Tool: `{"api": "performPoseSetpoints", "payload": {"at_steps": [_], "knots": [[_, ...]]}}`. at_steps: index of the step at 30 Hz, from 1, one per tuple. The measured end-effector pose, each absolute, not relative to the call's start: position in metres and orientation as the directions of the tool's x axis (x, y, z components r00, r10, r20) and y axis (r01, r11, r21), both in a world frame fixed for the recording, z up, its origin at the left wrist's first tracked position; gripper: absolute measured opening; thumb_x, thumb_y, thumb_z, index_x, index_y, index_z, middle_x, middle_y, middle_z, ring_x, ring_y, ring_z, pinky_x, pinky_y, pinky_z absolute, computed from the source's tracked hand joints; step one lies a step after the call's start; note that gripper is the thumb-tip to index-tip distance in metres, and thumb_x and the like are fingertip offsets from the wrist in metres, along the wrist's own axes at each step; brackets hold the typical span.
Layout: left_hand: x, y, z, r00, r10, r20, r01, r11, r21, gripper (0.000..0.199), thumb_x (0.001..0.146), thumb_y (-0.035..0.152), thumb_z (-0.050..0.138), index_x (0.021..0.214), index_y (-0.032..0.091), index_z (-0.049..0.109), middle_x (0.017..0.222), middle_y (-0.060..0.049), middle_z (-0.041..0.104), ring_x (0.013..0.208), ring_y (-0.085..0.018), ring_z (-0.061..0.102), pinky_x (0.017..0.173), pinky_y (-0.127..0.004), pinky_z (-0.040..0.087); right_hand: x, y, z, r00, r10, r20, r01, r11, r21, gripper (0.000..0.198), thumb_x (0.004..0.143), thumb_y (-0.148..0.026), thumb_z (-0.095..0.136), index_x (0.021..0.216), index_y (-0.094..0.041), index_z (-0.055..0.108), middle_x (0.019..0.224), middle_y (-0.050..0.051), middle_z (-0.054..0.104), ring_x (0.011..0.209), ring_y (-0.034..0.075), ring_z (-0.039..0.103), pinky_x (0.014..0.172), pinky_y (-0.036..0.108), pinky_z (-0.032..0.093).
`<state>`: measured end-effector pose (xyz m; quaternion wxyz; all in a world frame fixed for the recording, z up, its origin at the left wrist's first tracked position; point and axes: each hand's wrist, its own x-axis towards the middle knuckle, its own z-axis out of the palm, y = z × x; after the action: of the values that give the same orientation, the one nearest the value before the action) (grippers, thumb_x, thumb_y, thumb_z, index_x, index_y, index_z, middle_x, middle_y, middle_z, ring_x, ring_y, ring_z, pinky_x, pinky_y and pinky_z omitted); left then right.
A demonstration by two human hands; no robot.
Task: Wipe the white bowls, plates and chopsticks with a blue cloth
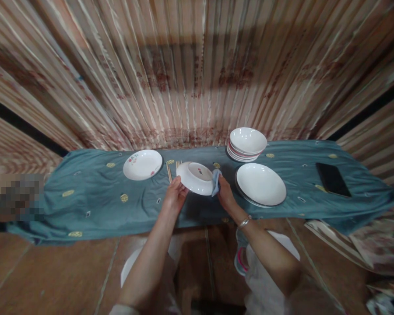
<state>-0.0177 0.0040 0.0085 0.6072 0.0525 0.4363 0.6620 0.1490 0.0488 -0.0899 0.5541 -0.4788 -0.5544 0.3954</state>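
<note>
A white plate [193, 186] is tilted up above the table, its underside with a foot ring and a small printed mark facing me. My left hand [176, 192] grips its left lower rim. At the right rim, my right hand [223, 190] is closed on a light blue cloth [216, 181] pressed against the plate. Several chopsticks [169, 173] lie on the table behind and left of it, partly hidden by the plate. Right of my right hand rests a stack of white plates [262, 184].
A flower-patterned plate [143, 165] lies at left on the teal tablecloth [101, 205]. Stacked white bowls [248, 142] stand at the back right. A dark flat tablet-like object [332, 179] lies at far right. Behind the table hangs a pleated curtain [197, 87].
</note>
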Motion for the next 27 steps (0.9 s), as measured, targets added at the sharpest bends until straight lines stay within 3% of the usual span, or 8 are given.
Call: {"api": "performPoseSetpoints", "payload": {"at_steps": [4,9,14,22,27], "knots": [[-0.013,0.004,0.007,-0.246,0.851,-0.465,-0.773,0.118,0.624,0.012,0.083,0.009,0.062,0.073,0.016,0.06,0.068,0.0,0.068,0.063,-0.009,0.064,0.072,-0.023,0.052,0.147,0.028,-0.088,0.094,0.976,0.195,0.18,0.176,-0.968,0.063,0.093,-0.058,0.033,0.134,-0.013,0.051,0.134,0.015,0.057,0.131,0.025,0.047,0.113,0.048,0.031],[-0.01,0.004,0.005,-0.236,0.863,-0.447,-0.777,0.108,0.621,0.011,0.084,0.009,0.06,0.076,0.015,0.061,0.07,0.0,0.069,0.066,-0.009,0.065,0.074,-0.023,0.052,0.136,0.008,-0.074,-0.039,0.915,0.402,0.37,0.387,-0.844,0.061,0.098,-0.046,0.027,0.148,-0.011,0.025,0.15,0.018,0.036,0.141,0.022,0.032,0.117,0.045,0.026],[-0.009,0.001,0.003,-0.218,0.897,-0.385,-0.741,0.104,0.663,0.007,0.079,0.014,0.069,0.078,0.014,0.062,0.076,-0.002,0.071,0.07,-0.01,0.067,0.076,-0.024,0.052,0.13,0.0,-0.06,-0.225,0.816,0.533,0.489,0.567,-0.663,0.06,0.098,-0.034,0.029,0.151,-0.009,0.013,0.154,0.021,0.024,0.146,0.026,0.019,0.117,0.053,0.023],[0.002,-0.008,0.002,-0.193,0.932,-0.307,-0.623,0.125,0.772,0.012,0.075,0.024,0.072,0.077,0.016,0.064,0.064,0.003,0.065,0.059,-0.007,0.061,0.06,-0.017,0.045,0.122,-0.002,-0.04,-0.348,0.699,0.624,0.533,0.696,-0.481,0.059,0.096,-0.028,0.036,0.15,-0.01,0.022,0.156,0.021,0.023,0.147,0.029,0.016,0.116,0.056,0.026],[0.01,-0.011,0.006,-0.194,0.952,-0.239,-0.576,0.087,0.813,0.016,0.07,0.029,0.072,0.081,0.018,0.068,0.073,-0.001,0.071,0.079,-0.015,0.068,0.072,-0.023,0.049,0.117,-0.001,-0.034,-0.355,0.685,0.637,0.548,0.704,-0.452,0.056,0.096,-0.026,0.038,0.148,-0.008,0.028,0.155,0.022,0.026,0.147,0.029,0.016,0.116,0.055,0.026]]}}
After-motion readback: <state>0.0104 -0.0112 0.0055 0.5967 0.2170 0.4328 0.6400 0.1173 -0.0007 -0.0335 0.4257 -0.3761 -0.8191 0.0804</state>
